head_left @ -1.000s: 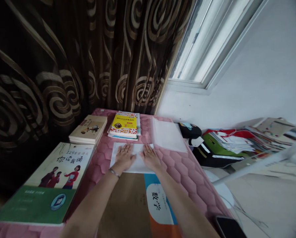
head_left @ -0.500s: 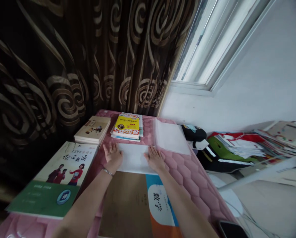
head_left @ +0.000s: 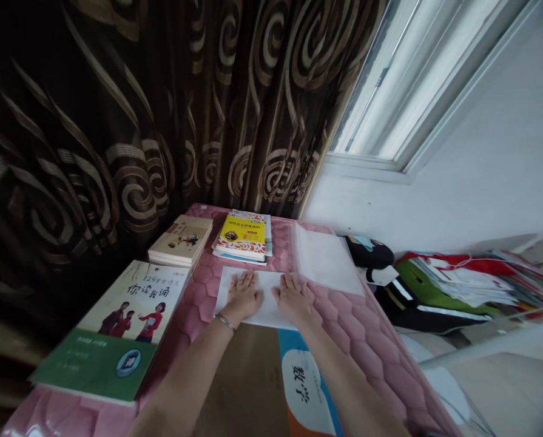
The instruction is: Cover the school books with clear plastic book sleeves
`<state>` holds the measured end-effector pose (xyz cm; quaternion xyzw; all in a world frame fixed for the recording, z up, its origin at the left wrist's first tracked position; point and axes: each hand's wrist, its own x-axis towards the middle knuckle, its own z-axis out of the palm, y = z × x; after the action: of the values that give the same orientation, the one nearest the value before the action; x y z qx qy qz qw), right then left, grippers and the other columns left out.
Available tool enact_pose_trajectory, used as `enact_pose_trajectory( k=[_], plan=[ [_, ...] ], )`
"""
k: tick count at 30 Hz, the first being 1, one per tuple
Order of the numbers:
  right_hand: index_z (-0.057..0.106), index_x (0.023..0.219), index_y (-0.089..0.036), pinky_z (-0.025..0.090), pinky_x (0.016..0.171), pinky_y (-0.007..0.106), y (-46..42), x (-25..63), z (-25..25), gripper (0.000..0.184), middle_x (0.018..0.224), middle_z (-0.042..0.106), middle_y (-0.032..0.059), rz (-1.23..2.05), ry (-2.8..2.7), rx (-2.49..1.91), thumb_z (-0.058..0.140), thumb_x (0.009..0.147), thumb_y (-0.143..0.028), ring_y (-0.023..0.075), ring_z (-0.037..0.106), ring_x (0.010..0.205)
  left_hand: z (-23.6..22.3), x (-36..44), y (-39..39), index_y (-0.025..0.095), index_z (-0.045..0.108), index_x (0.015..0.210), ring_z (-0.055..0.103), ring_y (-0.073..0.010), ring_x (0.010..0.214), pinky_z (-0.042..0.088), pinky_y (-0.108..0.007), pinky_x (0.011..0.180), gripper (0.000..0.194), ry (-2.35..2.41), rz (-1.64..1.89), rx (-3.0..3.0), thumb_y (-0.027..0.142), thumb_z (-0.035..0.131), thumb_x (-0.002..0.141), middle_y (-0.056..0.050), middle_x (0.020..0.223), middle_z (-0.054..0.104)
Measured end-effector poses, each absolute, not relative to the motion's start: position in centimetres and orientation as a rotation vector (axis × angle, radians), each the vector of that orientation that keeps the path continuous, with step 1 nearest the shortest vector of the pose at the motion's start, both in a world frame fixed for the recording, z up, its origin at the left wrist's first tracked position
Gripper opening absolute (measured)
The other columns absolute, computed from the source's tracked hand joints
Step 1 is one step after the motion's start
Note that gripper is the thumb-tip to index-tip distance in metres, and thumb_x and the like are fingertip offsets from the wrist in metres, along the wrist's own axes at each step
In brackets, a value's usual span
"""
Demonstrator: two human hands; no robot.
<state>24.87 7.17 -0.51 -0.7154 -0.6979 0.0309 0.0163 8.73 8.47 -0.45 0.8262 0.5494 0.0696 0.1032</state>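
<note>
My left hand (head_left: 244,297) lies flat on a white sheet (head_left: 266,280), fingers pointing away from me. Beside it, my right hand (head_left: 293,298) presses flat on the same sheet, its thumb close to the left one. Both hands hold nothing. The sheet adjoins the far edge of a large brown, blue and orange cover (head_left: 253,382) with Chinese lettering. Whether the sheet is part of that cover or lies loose, I cannot tell. My forearms hide parts of the cover.
On the pink quilted surface (head_left: 357,340), a large green-and-white book (head_left: 111,328) and tan books (head_left: 182,240) lie left. A yellow-and-white book stack (head_left: 244,237) is behind. Clear plastic sheets (head_left: 326,258) lie right. Bags and papers (head_left: 462,282) fill the right side.
My left hand has slid inward to the right across the white sheet, so both hands are now closer together. The view has shifted slightly.
</note>
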Motion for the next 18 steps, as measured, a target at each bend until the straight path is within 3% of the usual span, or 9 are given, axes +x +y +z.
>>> enact_pose_trajectory(
  k=[4, 7, 12, 16, 18],
  plan=[
    [0.025, 0.154, -0.01, 0.01, 0.121, 0.042, 7.6, 20.5, -0.1, 0.062, 0.16, 0.023, 0.0093, 0.333, -2.317, -1.839, 0.018, 0.102, -0.044, 0.0193, 0.012, 0.15, -0.3, 8.6, 8.6, 0.015, 0.026, 0.154, 0.016, -0.0261, 0.15, 0.006, -0.05, 0.122, 0.064, 1.592, 0.114, 2.471, 0.036, 0.035, 0.094, -0.01, 0.161, 0.023],
    [0.022, 0.154, -0.009, 0.01, 0.121, 0.041, 8.1, 19.8, -0.3, 0.065, 0.161, 0.02, 0.0086, 0.475, -2.308, -1.836, 0.013, 0.102, -0.046, 0.0175, 0.013, 0.15, -0.4, 8.9, 8.5, 0.014, 0.026, 0.154, 0.015, -0.0253, 0.15, 0.006, -0.05, 0.122, 0.063, 1.578, 0.092, 2.476, 0.035, 0.034, 0.095, -0.01, 0.161, 0.023],
    [0.025, 0.152, -0.003, 0.007, 0.121, 0.041, 8.1, 25.1, -0.8, 0.064, 0.161, 0.017, 0.0118, 0.253, -2.18, -2.197, 0.018, 0.102, -0.042, 0.0213, 0.013, 0.15, -0.6, 8.3, 9.0, 0.012, 0.025, 0.154, 0.019, -0.0222, 0.149, 0.009, -0.049, 0.122, 0.065, 1.648, 0.188, 2.427, 0.043, 0.029, 0.096, -0.009, 0.161, 0.022],
    [0.026, 0.152, -0.004, 0.009, 0.121, 0.038, 7.7, 28.0, -1.1, 0.062, 0.161, 0.021, 0.0119, 0.165, -2.134, -2.3, 0.018, 0.102, -0.04, 0.0205, 0.02, 0.148, -0.1, 6.2, 9.9, 0.014, 0.025, 0.154, 0.02, -0.0256, 0.149, 0.008, -0.052, 0.121, 0.069, 1.798, 0.16, 2.4, 0.052, 0.03, 0.096, -0.01, 0.161, 0.023],
    [0.026, 0.152, -0.004, 0.009, 0.121, 0.038, 7.6, 28.1, -1.3, 0.063, 0.16, 0.021, 0.0127, 0.144, -2.133, -2.3, 0.019, 0.102, -0.041, 0.0208, 0.019, 0.148, 0.5, 5.4, 9.5, 0.013, 0.028, 0.153, 0.021, -0.0281, 0.148, 0.007, -0.057, 0.12, 0.065, 1.884, 0.13, 2.388, 0.048, 0.029, 0.098, -0.012, 0.16, 0.026]
  ],
)
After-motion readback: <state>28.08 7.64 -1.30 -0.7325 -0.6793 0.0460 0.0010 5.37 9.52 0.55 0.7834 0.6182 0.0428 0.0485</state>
